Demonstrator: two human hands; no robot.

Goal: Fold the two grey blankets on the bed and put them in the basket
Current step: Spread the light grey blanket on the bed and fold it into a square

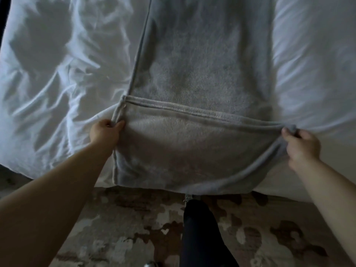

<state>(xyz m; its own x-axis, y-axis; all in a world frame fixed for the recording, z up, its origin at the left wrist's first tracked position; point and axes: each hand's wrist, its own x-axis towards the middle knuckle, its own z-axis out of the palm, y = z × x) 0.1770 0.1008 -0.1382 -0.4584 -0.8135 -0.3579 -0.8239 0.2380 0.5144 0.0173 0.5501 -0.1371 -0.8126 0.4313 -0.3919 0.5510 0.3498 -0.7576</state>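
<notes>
A grey fleece blanket lies as a long strip down the middle of the white bed, its near end hanging over the bed's front edge. The near end is turned up, and its hemmed edge runs across the strip between my hands. My left hand pinches the left corner of that hem. My right hand pinches the right corner. Only one grey blanket shows, and no basket is in view.
The white bedding is crumpled on the left and smoother on the right. A patterned brown and beige rug covers the floor below the bed edge. My dark-clad leg stands on it, close to the bed.
</notes>
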